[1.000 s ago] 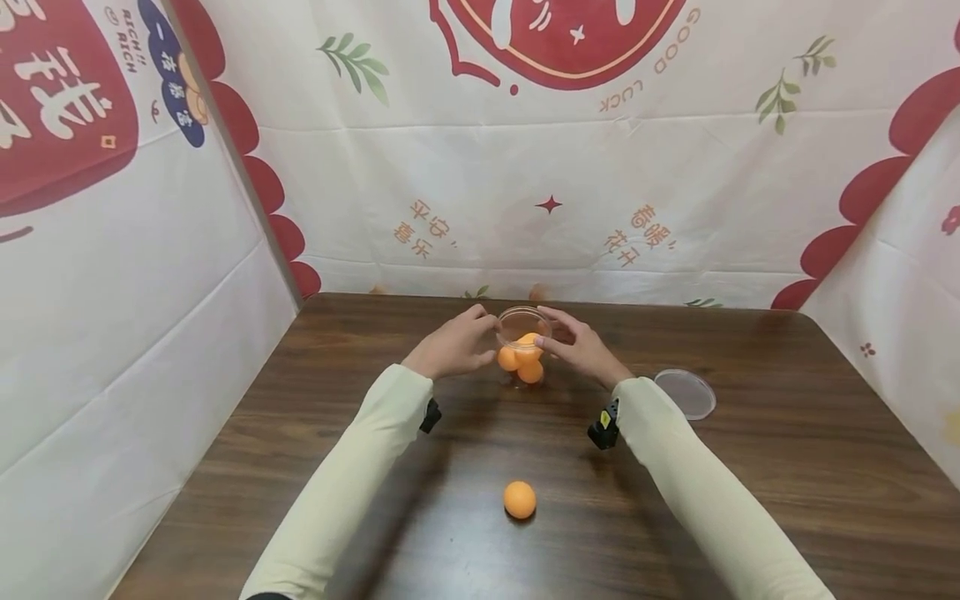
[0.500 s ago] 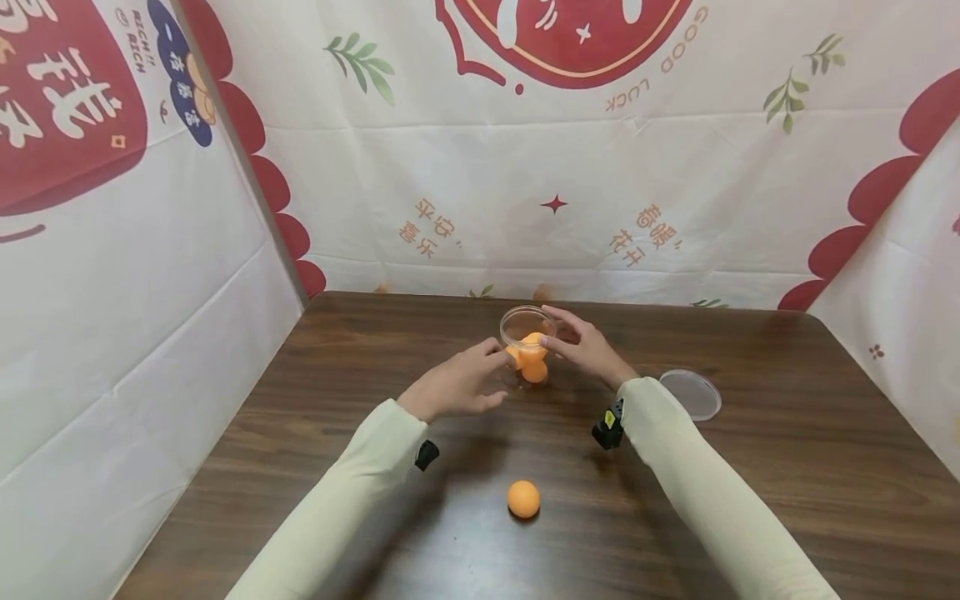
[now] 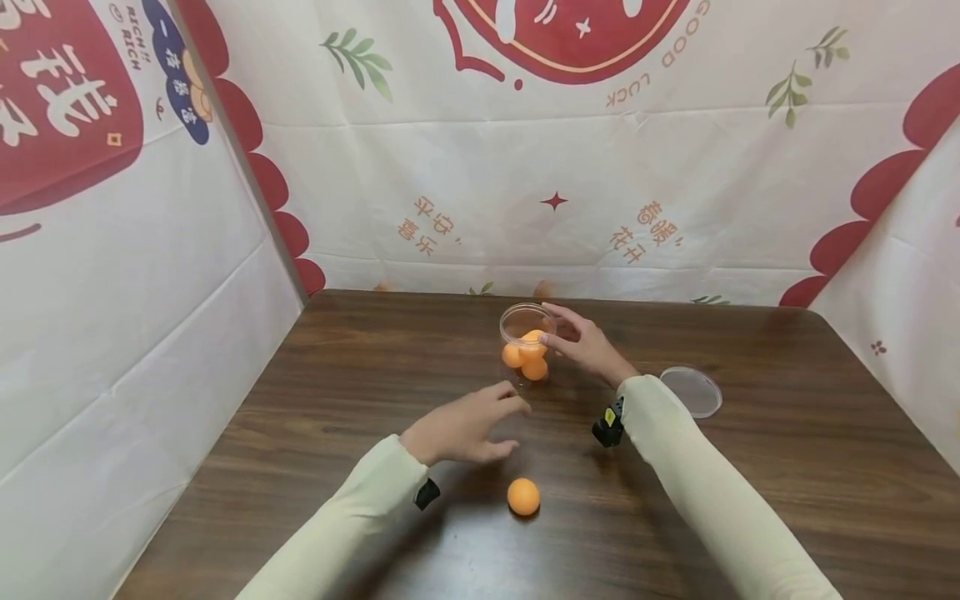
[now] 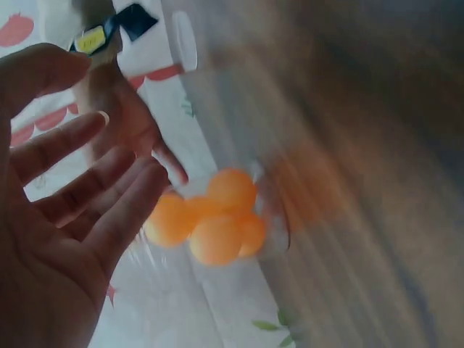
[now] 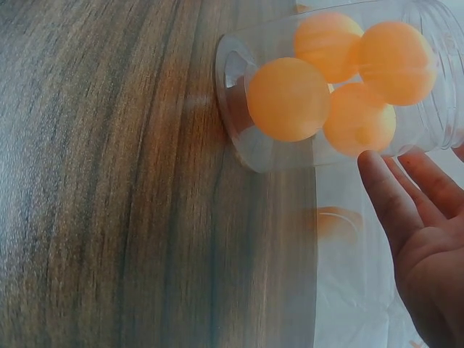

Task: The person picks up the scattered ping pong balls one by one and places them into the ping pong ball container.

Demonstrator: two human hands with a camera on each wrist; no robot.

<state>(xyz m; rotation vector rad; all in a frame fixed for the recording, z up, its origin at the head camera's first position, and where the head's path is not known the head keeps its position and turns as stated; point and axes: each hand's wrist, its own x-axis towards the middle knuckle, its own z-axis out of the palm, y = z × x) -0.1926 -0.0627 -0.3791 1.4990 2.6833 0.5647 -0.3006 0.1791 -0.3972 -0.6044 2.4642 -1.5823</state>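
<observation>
A clear plastic jar [image 3: 525, 315] stands upright near the back of the table, with several orange ping-pong balls [image 5: 288, 99] inside. My right hand [image 3: 590, 348] holds the jar at its right side near the rim, thumb in front. In the right wrist view, that thumb's tip touches the jar wall. My left hand [image 3: 467, 423] is in the air in front of the jar, fingers spread and holding nothing. Just beyond its thumb, toward me, a single orange ping-pong ball [image 3: 523, 497] lies on the table. The left wrist view shows the left palm [image 4: 51, 268] empty.
A clear round lid [image 3: 692, 392] lies flat on the wooden table [image 3: 360, 367], right of the jar beside the right forearm. A printed white cloth [image 3: 480, 167] hangs behind the table and along both sides.
My left hand has come away from the jar and moved toward me, nearing the loose ball. The right hand stays at the jar. The balls and lid keep their places.
</observation>
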